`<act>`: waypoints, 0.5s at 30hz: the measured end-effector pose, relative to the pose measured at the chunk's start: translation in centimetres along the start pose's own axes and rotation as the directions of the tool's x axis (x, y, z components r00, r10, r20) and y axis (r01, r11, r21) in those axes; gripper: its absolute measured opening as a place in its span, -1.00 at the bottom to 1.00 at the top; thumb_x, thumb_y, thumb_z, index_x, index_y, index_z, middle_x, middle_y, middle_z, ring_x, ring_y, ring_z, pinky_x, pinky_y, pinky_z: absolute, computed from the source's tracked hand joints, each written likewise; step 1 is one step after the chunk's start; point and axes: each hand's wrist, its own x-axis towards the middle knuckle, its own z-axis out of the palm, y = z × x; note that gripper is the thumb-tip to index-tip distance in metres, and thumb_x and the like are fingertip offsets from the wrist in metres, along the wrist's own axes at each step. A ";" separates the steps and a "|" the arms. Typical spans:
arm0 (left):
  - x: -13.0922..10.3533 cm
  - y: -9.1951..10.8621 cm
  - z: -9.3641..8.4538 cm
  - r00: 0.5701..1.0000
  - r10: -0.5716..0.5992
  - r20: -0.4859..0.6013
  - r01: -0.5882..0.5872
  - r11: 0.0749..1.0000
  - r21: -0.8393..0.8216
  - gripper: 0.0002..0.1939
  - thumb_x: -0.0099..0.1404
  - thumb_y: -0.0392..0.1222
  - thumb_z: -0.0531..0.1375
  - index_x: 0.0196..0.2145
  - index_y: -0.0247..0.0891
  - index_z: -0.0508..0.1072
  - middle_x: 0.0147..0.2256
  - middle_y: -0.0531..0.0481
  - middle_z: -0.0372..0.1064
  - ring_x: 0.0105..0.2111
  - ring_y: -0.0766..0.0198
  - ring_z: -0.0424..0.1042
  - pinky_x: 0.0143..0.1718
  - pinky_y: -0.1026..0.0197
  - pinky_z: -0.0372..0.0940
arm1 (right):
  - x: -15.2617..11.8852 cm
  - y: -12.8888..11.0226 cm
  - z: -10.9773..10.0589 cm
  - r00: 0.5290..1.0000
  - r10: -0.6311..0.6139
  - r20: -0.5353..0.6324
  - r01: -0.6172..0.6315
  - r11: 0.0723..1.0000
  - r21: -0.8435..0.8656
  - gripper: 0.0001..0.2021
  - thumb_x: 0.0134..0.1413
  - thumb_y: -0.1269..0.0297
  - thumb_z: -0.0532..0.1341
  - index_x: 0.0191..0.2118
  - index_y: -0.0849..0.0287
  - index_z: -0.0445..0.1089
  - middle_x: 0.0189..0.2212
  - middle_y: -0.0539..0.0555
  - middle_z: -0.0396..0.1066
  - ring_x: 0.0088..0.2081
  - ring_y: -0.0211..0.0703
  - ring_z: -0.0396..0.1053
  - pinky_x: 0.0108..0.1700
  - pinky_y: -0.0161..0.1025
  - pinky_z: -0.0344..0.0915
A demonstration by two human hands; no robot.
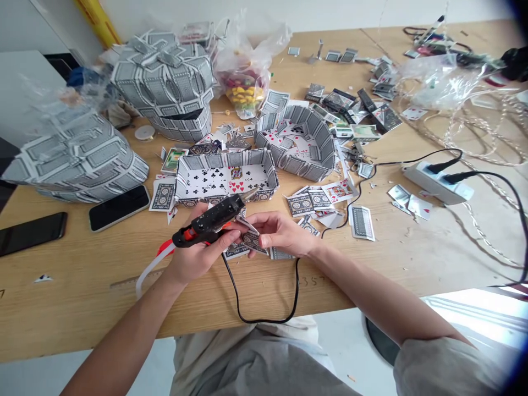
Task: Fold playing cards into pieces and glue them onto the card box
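A black glue gun [210, 220] with a white glue stick at its rear sits in my left hand [198, 256], its nozzle towards the right. The left thumb also reaches a folded playing card [253, 240]. My right hand [282, 234] pinches that card between thumb and fingers, just right of the gun. More patterned cards lie under both hands. Beyond them stands a rectangular tray made of cards [226, 181], with a rounded card box [297, 143] behind it to the right.
Card-covered boxes [165, 82] and two phones [119, 208] are at the left. A black cord [268, 321] loops near the front edge. Loose cards [362, 223], a power strip [437, 182] and tangled cords lie right. Plastic bags stand at the back.
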 end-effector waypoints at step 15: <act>-0.3 -0.5 0.4 0.999 0.032 -0.001 -0.032 0.999 0.035 -0.82 0.51 -0.04 0.26 -0.17 -0.19 0.53 -0.16 -0.08 0.48 -0.18 0.13 0.53 -0.11 0.09 0.51 | 0.1 -0.3 0.4 0.991 -0.075 -0.110 0.057 0.985 -0.161 -0.53 -0.08 0.34 0.64 -0.02 0.20 0.61 -0.13 0.10 0.62 -0.10 -0.16 0.55 -0.12 -0.30 0.51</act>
